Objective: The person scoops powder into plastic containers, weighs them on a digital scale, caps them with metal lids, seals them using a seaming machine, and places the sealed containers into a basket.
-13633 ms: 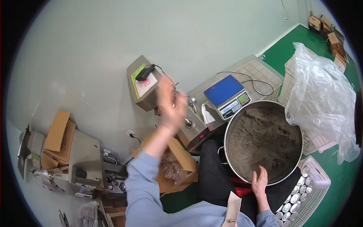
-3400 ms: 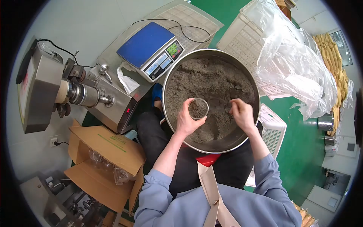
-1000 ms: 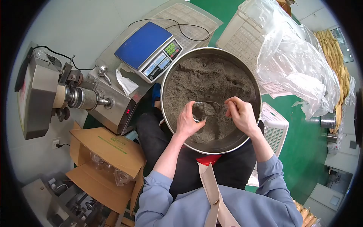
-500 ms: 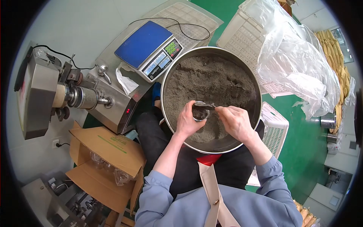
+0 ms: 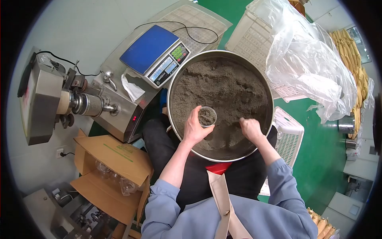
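Observation:
My left hand (image 5: 195, 128) is wrapped round a small clear cup (image 5: 207, 116), which holds grey-brown granular material. The cup is over the near left part of a large round metal pot (image 5: 172, 115). Loose grey-brown material (image 5: 223, 79) covers much of the pot's inside. To the right of the cup, my right hand (image 5: 251, 130) is closed low over the material, its fingertips pointing into the pot. The spoon it held earlier cannot be made out now; its bowl end seems hidden in the material.
A blue-topped scale (image 5: 149, 48) stands behind the pot at the left. A metal machine (image 5: 89, 104) and an open cardboard box (image 5: 115, 153) are on the left. Crates (image 5: 250, 40) under clear plastic (image 5: 306, 63) stand behind right; a white basket (image 5: 292, 137) sits to the right.
My right hand has moved from the cup's rim to the right and down toward the material, taking the spoon away from the cup. My left hand still holds the cup in nearly the same place.

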The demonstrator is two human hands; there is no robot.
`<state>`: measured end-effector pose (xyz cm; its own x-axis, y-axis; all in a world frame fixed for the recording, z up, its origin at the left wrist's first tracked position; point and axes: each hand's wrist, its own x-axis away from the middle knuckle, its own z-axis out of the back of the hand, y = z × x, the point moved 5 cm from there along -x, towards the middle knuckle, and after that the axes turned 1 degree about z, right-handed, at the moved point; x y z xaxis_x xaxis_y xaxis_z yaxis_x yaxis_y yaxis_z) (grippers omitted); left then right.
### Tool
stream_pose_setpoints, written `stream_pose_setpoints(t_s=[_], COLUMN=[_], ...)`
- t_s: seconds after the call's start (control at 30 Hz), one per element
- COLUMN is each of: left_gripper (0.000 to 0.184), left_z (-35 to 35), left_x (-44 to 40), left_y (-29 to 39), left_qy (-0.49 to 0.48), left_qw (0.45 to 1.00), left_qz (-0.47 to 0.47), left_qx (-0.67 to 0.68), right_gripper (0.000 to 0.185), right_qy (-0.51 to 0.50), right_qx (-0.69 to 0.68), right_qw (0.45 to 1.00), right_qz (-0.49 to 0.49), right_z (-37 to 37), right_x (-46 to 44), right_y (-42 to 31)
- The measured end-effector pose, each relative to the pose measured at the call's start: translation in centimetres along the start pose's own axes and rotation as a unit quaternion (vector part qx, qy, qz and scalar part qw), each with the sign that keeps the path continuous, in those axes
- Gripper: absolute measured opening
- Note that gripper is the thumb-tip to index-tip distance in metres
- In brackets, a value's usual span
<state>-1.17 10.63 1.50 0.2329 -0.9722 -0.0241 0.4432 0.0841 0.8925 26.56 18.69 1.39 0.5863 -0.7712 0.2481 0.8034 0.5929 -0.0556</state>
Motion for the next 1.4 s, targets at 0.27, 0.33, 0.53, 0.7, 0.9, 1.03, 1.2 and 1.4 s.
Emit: stream_pose_setpoints(t_s=[0.27, 0.33, 0.53, 0.7, 0.9, 1.03, 1.2, 1.4], left_gripper=[0.087, 0.086, 0.086, 0.085, 0.085, 0.086, 0.085, 0.084], left_z=[1.7, 1.9, -0.9, -1.2, -1.4, -0.8, 0.1, -0.3], left_x=[2.6, 3.2, 6.7, 8.1, 8.9, 9.2, 9.6, 9.9], left_y=[3.2, 4.8, 6.6, 6.0, 7.7, 7.2, 7.0, 8.0], left_qy=[0.043, 0.028, -0.149, -0.104, -0.127, -0.115, -0.085, -0.1], left_qw=[0.998, 0.997, 0.988, 0.995, 0.988, 0.991, 0.993, 0.986], left_qz=[-0.023, -0.017, -0.027, 0.002, -0.087, -0.071, -0.084, -0.131], left_qx=[0.041, 0.066, 0.017, 0.009, -0.025, -0.015, -0.004, -0.023], right_gripper=[0.031, 0.04, 0.029, 0.01, 0.011, 0.013, 0.015, 0.017], right_qy=[-0.013, 0.07, 0.194, 0.207, 0.192, 0.173, 0.165, 0.142], right_qx=[-0.048, -0.079, -0.212, -0.236, -0.232, -0.218, -0.209, -0.2], right_qw=[0.998, 0.994, 0.958, 0.945, 0.949, 0.954, 0.956, 0.961], right_qz=[-0.041, -0.03, -0.027, -0.089, -0.094, -0.113, -0.12, -0.126], right_z=[-3.4, 0.4, 0.5, -0.5, -0.6, -1.0, -1.0, -1.2], right_x=[3.3, 4.5, 9.4, 10.0, 9.8, 9.6, 9.4, 9.3], right_y=[1.3, 0.1, -3.8, -4.9, -4.9, -4.9, -4.9, -4.9])
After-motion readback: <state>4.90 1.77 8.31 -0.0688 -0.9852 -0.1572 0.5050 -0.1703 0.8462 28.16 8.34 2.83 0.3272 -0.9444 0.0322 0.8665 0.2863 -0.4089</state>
